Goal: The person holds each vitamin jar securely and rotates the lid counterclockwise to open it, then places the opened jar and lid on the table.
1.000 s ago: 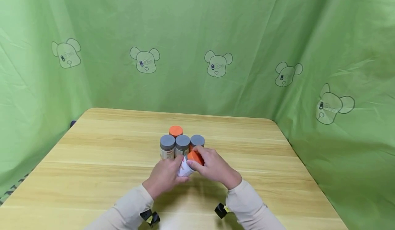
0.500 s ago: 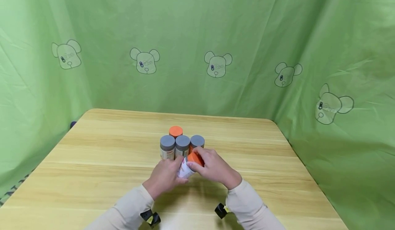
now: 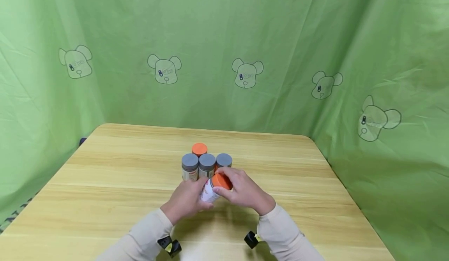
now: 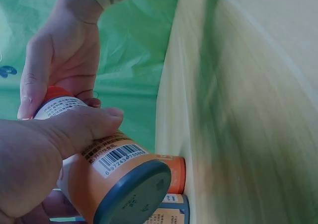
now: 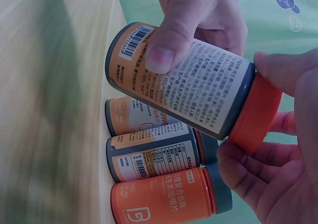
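Tilted above the table, a supplement bottle [image 3: 208,192] has a white-and-orange label, a dark grey base and an orange lid [image 5: 256,112]. My left hand [image 3: 186,200] grips its body, thumb lying across the label near the barcode in the right wrist view. With thumb and fingers, my right hand [image 3: 245,191] grips the orange lid, which sits on the bottle's neck. Just beyond my hands stand three grey-lidded bottles in a row: left [image 3: 190,161], middle [image 3: 207,161] and right [image 3: 223,159]. The right one has an orange body [image 5: 159,199].
Behind the row stands another bottle with an orange lid [image 3: 199,149]. All of them stand on a wooden table [image 3: 122,175]. A green curtain [image 3: 210,27] printed with bear heads hangs around its far and side edges.
My left hand and the bottle body have shifted very slightly left, and a little more of the orange lid shows. My right hand keeps almost the same place; the standing bottles stay put.
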`<state>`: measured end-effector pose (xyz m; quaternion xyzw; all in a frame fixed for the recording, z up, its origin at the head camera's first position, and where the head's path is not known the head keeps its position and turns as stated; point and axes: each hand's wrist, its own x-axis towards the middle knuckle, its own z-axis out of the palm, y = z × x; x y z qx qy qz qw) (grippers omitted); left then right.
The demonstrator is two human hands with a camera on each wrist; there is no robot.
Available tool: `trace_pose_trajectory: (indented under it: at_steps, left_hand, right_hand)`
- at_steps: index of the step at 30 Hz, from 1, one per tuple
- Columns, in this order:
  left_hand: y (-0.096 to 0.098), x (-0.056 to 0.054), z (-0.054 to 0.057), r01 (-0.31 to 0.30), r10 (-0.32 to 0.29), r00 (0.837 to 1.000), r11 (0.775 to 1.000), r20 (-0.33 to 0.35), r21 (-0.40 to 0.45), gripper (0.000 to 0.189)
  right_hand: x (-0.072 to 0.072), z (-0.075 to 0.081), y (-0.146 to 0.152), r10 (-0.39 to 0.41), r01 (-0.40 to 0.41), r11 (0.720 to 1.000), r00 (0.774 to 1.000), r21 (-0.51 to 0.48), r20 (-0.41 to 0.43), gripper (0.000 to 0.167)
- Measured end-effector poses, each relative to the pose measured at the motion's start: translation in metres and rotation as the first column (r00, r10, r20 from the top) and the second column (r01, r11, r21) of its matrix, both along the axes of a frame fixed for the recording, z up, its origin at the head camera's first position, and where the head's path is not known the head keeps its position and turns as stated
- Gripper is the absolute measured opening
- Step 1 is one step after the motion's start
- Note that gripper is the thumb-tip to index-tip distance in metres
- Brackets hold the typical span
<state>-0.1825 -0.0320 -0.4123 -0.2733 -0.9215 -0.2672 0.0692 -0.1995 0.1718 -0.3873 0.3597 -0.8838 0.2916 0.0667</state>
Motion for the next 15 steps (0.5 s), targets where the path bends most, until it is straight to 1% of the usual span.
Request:
trace_pose_trajectory:
  at_steps: [1,3,8,12,15]
  left_hand:
    - [-0.0004,0.0001,0.0005,-0.002,0.002,1.000,1.000,0.012,0.002,0.051]
    - [-0.0011,0.0003,0.0015,-0.002,0.002,1.000,1.000,0.011,-0.002,0.052]
    - [-0.0015,0.0000,0.0023,-0.003,0.003,1.000,1.000,-0.011,-0.015,0.053]
    - [-0.0019,-0.0004,0.0007,-0.007,0.006,1.000,1.000,-0.029,-0.030,0.054]
    - [-0.0018,-0.0003,0.0006,-0.007,0.006,0.999,0.999,-0.035,-0.035,0.054]
  right_hand:
    - [0.0002,0.0004,0.0001,0.009,-0.009,1.000,1.000,-0.002,0.003,0.037]
    - [0.0004,0.0014,0.0006,0.028,-0.028,1.000,1.000,-0.004,0.004,0.037]
    - [0.0015,0.0039,0.0018,0.049,-0.050,0.999,0.998,0.009,0.041,0.043]
    - [0.0032,0.0055,0.0012,-0.002,0.000,0.999,0.999,0.038,0.054,0.047]
    - [0.0033,0.0051,0.0001,-0.055,0.053,0.997,0.997,0.048,0.045,0.043]
